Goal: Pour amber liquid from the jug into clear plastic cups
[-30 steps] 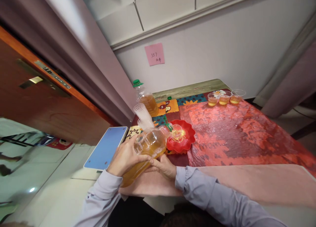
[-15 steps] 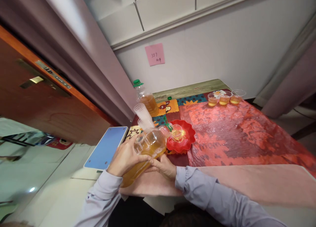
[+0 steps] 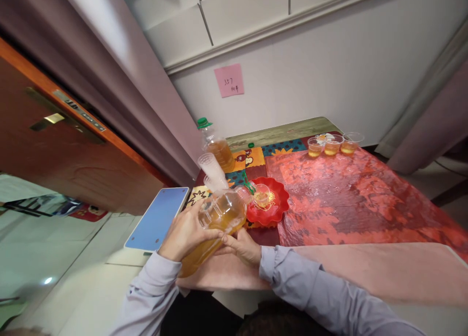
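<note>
Both hands grip a large clear plastic bottle (image 3: 224, 213) of amber liquid, tilted with its mouth toward the upper right. My left hand (image 3: 187, 232) wraps round its left side, and my right hand (image 3: 242, 246) supports it from the right and below. The bottle's mouth is at a clear plastic cup (image 3: 262, 194) holding some amber liquid. That cup stands in a red scalloped dish (image 3: 281, 210). A green plastic piece (image 3: 248, 184) shows by the bottle's neck; how it is attached I cannot make out.
Behind the held bottle are stacked clear cups (image 3: 212, 171) and a second bottle (image 3: 219, 150) with a green cap. A loose green cap (image 3: 250, 145) lies nearby. Three filled cups (image 3: 331, 146) stand at the table's far right. A blue-topped stool (image 3: 158, 219) is left of the table.
</note>
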